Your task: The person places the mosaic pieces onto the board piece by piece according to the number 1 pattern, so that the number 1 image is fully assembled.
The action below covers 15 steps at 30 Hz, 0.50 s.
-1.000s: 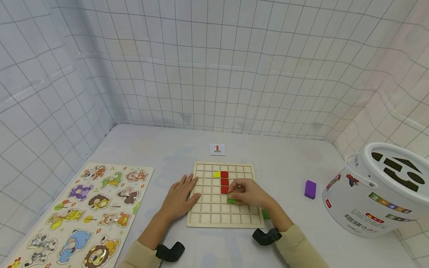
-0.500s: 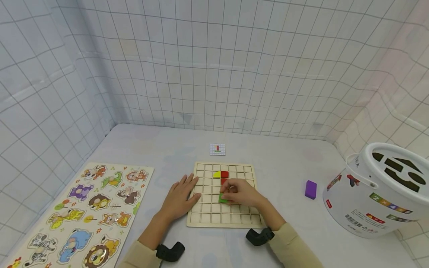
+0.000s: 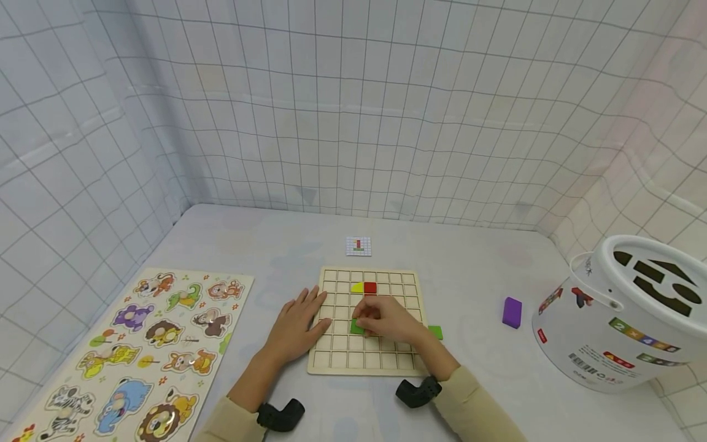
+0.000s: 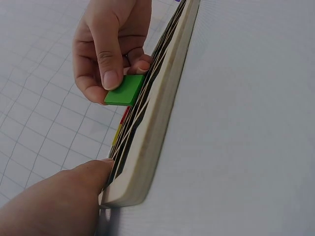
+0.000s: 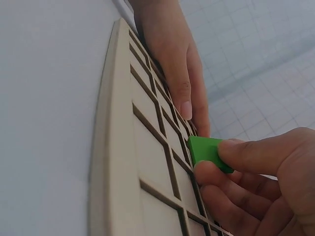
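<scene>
Wooden board (image 3: 364,371) holds yellow tile (image 3: 358,288) and red tile (image 3: 370,288); right fingers (image 5: 246,153) pinch green tile (image 5: 203,149), left fingers (image 3: 316,302) outstretched.

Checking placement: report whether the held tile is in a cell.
Out: wrist views show the right hand pinching the green tile, tilted over the board.

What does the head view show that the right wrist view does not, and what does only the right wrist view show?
Only the head view: a purple rectangular block, a white plastic bucket, a cream animal puzzle board, a small white printed card, a red square tile, a yellow slant-sided tile, and a loose green tile beside the pale wooden grid board.

Only the right wrist view, clearly: the thick outer side of that board.

Both: the grid board, the left hand at it, and the right hand pinching a green square tile.
</scene>
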Each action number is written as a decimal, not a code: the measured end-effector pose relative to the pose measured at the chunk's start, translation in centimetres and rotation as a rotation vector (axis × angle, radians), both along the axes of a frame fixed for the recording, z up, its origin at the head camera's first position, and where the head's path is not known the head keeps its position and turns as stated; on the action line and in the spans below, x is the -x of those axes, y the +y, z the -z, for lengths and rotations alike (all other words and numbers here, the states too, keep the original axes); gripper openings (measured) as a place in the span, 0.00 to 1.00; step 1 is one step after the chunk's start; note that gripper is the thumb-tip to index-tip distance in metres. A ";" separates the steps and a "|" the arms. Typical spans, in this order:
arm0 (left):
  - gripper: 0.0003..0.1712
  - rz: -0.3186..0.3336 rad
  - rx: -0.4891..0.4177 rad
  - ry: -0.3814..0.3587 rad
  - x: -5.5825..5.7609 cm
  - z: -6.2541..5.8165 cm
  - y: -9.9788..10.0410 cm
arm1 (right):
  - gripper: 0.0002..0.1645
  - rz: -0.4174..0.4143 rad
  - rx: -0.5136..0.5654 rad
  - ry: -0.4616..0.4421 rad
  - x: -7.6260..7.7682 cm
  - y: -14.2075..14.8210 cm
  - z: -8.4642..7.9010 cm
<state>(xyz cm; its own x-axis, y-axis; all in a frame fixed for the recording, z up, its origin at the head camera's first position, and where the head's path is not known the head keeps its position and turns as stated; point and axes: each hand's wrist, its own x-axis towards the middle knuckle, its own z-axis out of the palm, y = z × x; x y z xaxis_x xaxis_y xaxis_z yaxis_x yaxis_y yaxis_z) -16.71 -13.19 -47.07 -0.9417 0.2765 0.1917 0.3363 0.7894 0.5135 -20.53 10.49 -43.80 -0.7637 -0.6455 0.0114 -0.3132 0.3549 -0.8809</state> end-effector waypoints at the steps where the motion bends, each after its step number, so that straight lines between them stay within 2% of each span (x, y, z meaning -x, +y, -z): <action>1: 0.36 0.000 -0.002 0.002 0.0 0.0 0.0 | 0.04 -0.001 -0.005 0.009 0.0 -0.1 0.0; 8: 0.36 0.003 -0.006 0.008 -0.1 -0.2 0.0 | 0.03 0.009 -0.081 0.072 -0.1 -0.4 0.1; 15: 0.36 0.007 -0.006 0.010 -0.1 -0.1 0.0 | 0.04 0.032 -0.168 0.226 -0.1 -0.5 0.5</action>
<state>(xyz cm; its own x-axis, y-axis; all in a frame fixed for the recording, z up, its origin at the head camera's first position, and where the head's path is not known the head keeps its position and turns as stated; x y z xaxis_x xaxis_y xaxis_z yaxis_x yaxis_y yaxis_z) -16.62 -13.21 -46.94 -0.9377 0.2819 0.2031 0.3472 0.7839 0.5148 -20.48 10.00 -44.28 -0.7742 -0.6281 0.0784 -0.4808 0.5031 -0.7181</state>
